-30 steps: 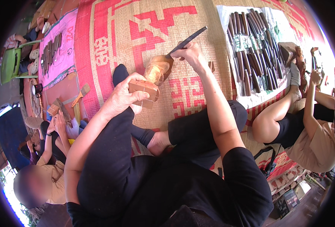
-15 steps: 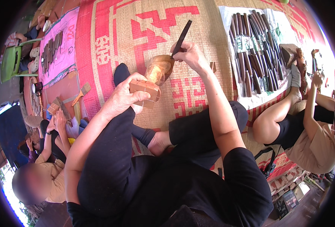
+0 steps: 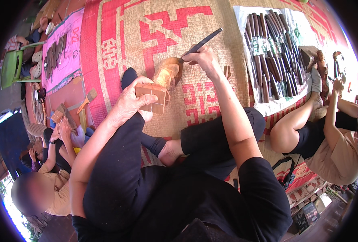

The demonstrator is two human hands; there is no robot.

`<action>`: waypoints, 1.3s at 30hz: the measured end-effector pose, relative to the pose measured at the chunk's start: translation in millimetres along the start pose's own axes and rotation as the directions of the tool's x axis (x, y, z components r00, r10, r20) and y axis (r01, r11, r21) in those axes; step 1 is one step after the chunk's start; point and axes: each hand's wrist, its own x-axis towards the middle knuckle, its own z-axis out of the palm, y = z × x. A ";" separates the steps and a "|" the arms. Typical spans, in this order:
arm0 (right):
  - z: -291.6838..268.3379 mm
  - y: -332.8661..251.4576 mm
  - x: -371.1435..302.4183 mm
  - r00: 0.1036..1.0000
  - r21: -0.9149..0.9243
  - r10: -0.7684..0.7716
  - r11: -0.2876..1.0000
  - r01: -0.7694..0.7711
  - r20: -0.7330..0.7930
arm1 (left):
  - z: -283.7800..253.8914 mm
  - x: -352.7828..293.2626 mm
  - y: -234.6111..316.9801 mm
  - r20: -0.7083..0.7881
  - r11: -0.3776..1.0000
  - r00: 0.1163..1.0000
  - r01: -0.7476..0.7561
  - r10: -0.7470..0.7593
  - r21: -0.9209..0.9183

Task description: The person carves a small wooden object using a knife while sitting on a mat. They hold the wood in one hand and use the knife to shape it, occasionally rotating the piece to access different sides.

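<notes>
My left hand (image 3: 131, 99) is closed round the square, line-marked base of a carved wooden piece (image 3: 167, 74), its thumb flat on the base's near face. The carving's rounded, pale and brown part tilts away from me to the upper right. My right hand (image 3: 203, 60) pinches a slim, dark, stick-like tool (image 3: 206, 41). One end meets or nearly meets the carving's far right edge; the other points up and right, with a light edge at its tip. The tool's exact kind cannot be made out.
On my right, a white sheet (image 3: 263, 105) bears several dark-handled carving tools (image 3: 269, 60). A pink cloth (image 3: 76, 28) with more tools lies far left, near a brush (image 3: 87, 101). People sit working on both sides. A small brown wooden bit (image 3: 227, 71) rests on the woven mat (image 3: 219, 20).
The dark tool has leaned over to the right, its free end now lower. The carving has turned slightly and shifted a little left with my left hand.
</notes>
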 end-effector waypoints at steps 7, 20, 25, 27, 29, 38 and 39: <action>6.0 10.9 4.6 0.999 0.053 0.024 0.998 -0.026 0.036 | -1.1 -0.7 0.3 -0.016 0.999 1.000 0.007 -0.006 0.044; 7.7 3.8 0.2 0.999 0.218 0.003 0.976 -0.014 0.052 | -3.9 -1.6 -3.1 0.009 1.000 1.000 -0.004 0.003 0.031; -3.4 13.1 8.1 0.996 0.219 0.048 0.975 -0.031 -0.073 | -3.6 -2.1 -2.0 0.008 0.997 1.000 0.004 -0.004 0.080; 3.8 -1.5 0.5 1.000 0.218 0.015 0.976 -0.017 0.010 | -3.7 -3.1 -2.9 -0.007 0.996 1.000 -0.007 0.007 0.089; 6.9 6.3 3.4 0.999 0.172 -0.031 0.985 0.027 0.020 | -3.6 -1.9 -3.9 0.003 0.997 1.000 -0.012 0.012 0.077; -1.1 6.8 4.6 0.999 0.362 -0.021 0.931 0.031 -0.032 | -1.9 -2.9 -0.2 0.008 0.994 1.000 -0.007 0.006 0.112; 0.9 -1.7 0.2 1.000 0.284 -0.017 0.959 0.010 0.022 | -1.7 -3.1 -0.2 0.001 0.992 1.000 -0.009 0.009 0.124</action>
